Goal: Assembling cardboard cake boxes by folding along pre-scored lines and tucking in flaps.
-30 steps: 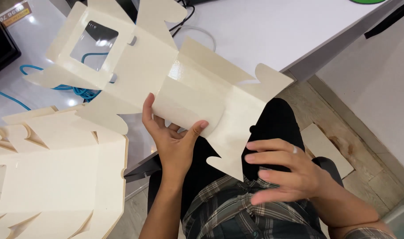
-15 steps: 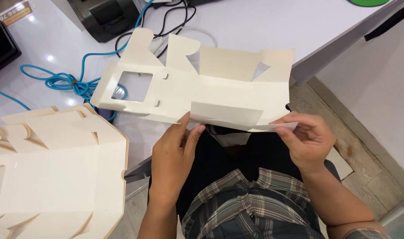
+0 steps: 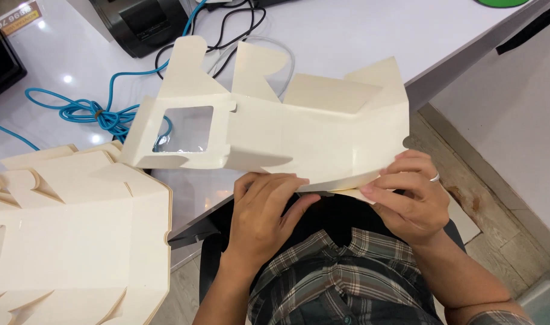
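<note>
Head view looks down on a person seated at the edge of a white desk [image 3: 359,36], 2 bare hands working a flat cream cardboard box blank [image 3: 311,132] w/ a clear window [image 3: 187,127] cut in its left panel. Blank is held up over the desk edge & the lap, window end resting toward the desk at left, right end curling up by the desk corner; several flaps stick up along its far edge. Left hand [image 3: 266,210] sits under the near edge about mid-blank, fingers pressed together & laid flat along the edge, tips touching the card; thumb is hidden so can't tell if it pinches. Right hand [image 3: 410,195] is at the blank's near right corner, fingers curled & close together, pinching the card edge btwn fingertips & thumb; a ring shows on 1 finger. Just under that corner a 2nd thin cream flap pokes out, touching the right fingers. Bottom left, a stack of more flat cream blanks [image 3: 70,241] lies on the desk, well apart from both hands. Behind the blank: a blue cable [image 3: 88,111] coiled on the desk, black cables [image 3: 226,30] running to a black device [image 3: 145,24] at the top edge. Person wears a plaid shirt [image 3: 341,277] & dark trousers; tiled floor [image 3: 497,210] shows at right.
</note>
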